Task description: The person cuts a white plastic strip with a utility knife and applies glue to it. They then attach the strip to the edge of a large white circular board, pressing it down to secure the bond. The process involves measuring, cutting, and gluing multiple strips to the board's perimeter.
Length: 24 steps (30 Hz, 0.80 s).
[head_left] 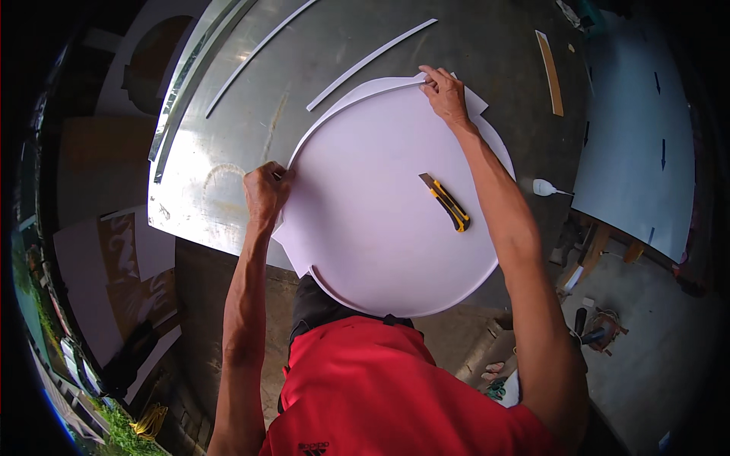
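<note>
Two bare hands work at the rim of a large white round board [380, 220] that lies flat on a metal-topped bench [228, 152], its near edge overhanging the bench toward the person's red shirt [380, 395]. The left hand [265, 191] sits at the board's left edge, fingers [275, 173] curled tight into a fist that pinches a thin white edge strip [334, 114]. That strip follows the curve of the board from the left hand up and over to the far side. The right hand [445, 93] is stretched out to the board's far edge, its fingertips [427, 76] pressed closed on the other end of the same strip, where some white offcuts stick out from under the board.

On the board, just left of the right forearm and touching neither hand, lies a yellow and black utility knife [447, 203], its blade pointing away from the person.

Farther off on the bench lie two long narrow white strips [370, 59], both slightly curved. A short wooden slat [550, 72] lies at the bench's right end. A pale sheet [639, 129] is beyond the bench on the right, well apart from the hands.
</note>
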### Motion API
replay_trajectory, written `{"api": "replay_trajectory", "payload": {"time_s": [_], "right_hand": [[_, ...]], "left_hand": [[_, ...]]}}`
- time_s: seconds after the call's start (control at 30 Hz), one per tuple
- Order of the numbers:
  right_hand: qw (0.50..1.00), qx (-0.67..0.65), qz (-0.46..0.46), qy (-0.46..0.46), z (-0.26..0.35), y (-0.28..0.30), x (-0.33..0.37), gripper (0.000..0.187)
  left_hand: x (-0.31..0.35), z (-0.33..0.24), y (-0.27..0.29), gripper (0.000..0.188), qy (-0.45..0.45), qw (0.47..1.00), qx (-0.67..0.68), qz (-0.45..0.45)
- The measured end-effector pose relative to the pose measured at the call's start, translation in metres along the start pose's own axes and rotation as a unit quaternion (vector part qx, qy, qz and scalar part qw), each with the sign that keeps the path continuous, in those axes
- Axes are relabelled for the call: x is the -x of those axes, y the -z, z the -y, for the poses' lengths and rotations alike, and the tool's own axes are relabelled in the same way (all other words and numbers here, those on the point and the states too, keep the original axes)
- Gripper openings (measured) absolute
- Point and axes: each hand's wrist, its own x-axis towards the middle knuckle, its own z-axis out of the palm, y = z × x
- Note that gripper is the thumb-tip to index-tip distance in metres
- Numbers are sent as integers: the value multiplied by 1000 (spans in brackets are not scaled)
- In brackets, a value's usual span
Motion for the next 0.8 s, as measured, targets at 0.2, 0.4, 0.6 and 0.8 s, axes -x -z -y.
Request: {"api": "replay_trajectory", "payload": {"time_s": [0.2,0.4,0.6,0.8], "right_hand": [[1000,-4,-6,-9,3,-2,1,44],[999,-23,-18,-18,0,-6,3,41],[999,-14,-35,-11,-4,-9,2,40],[999,19,-41,3,-15,-1,-3,38]], "left_hand": [[-1,7,0,21,4,1000,1,-5],[-1,14,-2,19,-21,1000,-6,-18],[1,10,-1,20,-14,1000,-4,-17],[-9,6,-4,19,-26,999,14,-21]]}}
